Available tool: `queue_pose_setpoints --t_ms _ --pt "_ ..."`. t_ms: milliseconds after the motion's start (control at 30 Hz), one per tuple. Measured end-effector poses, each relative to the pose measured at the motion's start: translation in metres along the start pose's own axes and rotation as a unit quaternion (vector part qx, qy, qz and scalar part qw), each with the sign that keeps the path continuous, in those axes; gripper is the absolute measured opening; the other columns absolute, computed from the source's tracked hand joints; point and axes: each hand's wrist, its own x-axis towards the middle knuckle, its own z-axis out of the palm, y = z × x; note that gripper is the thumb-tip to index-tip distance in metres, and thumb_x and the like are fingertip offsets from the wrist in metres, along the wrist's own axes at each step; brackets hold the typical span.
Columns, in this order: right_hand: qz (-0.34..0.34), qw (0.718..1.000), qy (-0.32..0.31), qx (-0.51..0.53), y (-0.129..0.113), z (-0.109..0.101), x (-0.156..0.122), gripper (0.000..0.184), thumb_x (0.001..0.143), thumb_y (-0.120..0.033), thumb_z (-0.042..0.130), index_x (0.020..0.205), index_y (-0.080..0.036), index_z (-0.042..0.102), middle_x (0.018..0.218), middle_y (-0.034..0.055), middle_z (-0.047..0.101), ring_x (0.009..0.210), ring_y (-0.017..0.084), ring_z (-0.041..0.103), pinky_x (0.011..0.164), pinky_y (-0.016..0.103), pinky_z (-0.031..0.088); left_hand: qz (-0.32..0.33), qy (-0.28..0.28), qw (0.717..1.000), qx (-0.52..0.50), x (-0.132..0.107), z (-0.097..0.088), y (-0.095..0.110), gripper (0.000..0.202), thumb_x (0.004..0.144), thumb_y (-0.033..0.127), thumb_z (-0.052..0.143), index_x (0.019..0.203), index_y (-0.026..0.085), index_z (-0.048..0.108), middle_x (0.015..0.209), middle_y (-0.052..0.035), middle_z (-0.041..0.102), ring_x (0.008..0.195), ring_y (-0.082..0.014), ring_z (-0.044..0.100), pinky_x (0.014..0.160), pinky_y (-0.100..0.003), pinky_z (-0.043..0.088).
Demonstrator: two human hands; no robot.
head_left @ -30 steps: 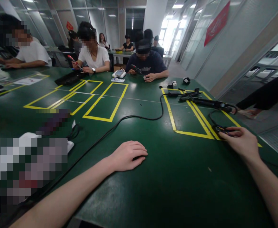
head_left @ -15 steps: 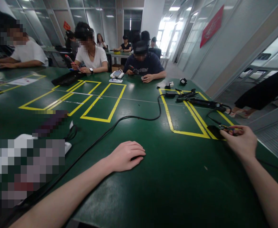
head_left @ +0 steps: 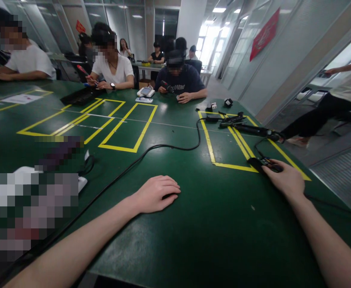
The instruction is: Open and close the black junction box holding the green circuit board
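My left hand (head_left: 155, 194) rests palm down on the green table (head_left: 193, 232). Its fingers are stretched forward, the thumb a little apart, and nothing is in it. Over at the right, my right hand (head_left: 287, 180) grips a small black device with coloured wires (head_left: 269, 163) by its near side. A flat black part of it sticks out to the left, close over the yellow tape. My fingers cover some of it, so its exact kind is unclear. A thin black cord appears to run from it toward a long black tubular tool (head_left: 249, 129) lying just beyond.
A long black cable (head_left: 151, 150) crosses the table past my left hand. Yellow tape rectangles (head_left: 136, 150) mark the surface. Small black-and-white parts (head_left: 213, 106) lie at the far right. Co-workers (head_left: 179, 78) sit across the table; a black tray (head_left: 82, 96) is near one.
My right hand has shifted left with the black device, which now shows more plainly. My left hand stays put on the table. The person at the far right has moved, and the view has turned slightly.
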Motion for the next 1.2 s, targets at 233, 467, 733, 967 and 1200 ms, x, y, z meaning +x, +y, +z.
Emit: queue_pose_setpoints --t_ms 233,467,733,967,1200 --pt "-0.134 0.981 -0.076 0.116 -0.059 0.015 -0.056 0.041 0.076 -0.037 0.071 0.113 -0.018 0.077 0.113 0.0122 0.077 0.104 0.034 0.072 0.090 0.046 0.056 0.005 0.000 1.000 0.003 0.000 0.000 -0.002 0.021 0.103 0.024 0.056 0.111 0.019 0.075 0.113 -0.0070 0.079 0.108 -0.0211 0.072 0.097 -0.037 0.058" --pt "-0.361 0.863 -0.198 0.291 -0.108 0.015 -0.145 0.033 0.088 -0.029 0.068 0.120 -0.028 0.074 0.115 0.0068 0.076 0.104 0.028 0.074 0.091 0.042 0.060 0.015 0.055 0.998 0.005 0.001 -0.006 0.003 0.026 0.103 0.026 0.057 0.124 0.019 0.069 0.118 -0.0098 0.075 0.109 -0.0218 0.070 0.095 -0.037 0.058" --pt "-0.505 0.732 -0.326 0.320 -0.138 -0.001 -0.193 0.037 0.090 -0.018 0.071 0.127 -0.023 0.070 0.120 0.0086 0.074 0.103 0.020 0.074 0.088 0.031 0.060 0.047 0.030 0.998 -0.028 -0.002 -0.007 0.015 0.044 0.088 0.051 0.076 0.113 0.016 0.069 0.095 -0.0083 0.073 0.088 -0.0223 0.067 0.082 -0.037 0.054" --pt "-0.488 0.761 -0.266 0.334 -0.134 -0.002 -0.190 0.041 0.091 -0.023 0.071 0.132 -0.024 0.064 0.119 0.0078 0.077 0.105 0.021 0.076 0.092 0.031 0.060 -0.011 -0.034 0.999 0.007 -0.004 -0.008 0.012 0.076 0.075 0.061 0.085 0.134 0.018 0.064 0.128 -0.0141 0.070 0.122 -0.0335 0.062 0.108 -0.049 0.049" --pt "-0.542 0.754 -0.235 0.287 -0.133 0.001 -0.181 0.038 0.098 -0.030 0.068 0.135 -0.022 0.062 0.123 0.0102 0.076 0.114 0.022 0.074 0.098 0.034 0.060 -0.012 -0.028 0.999 0.014 -0.006 -0.007 0.008 0.073 0.081 0.059 0.081 0.139 0.019 0.062 0.138 -0.0145 0.067 0.133 -0.0340 0.058 0.116 -0.054 0.045"
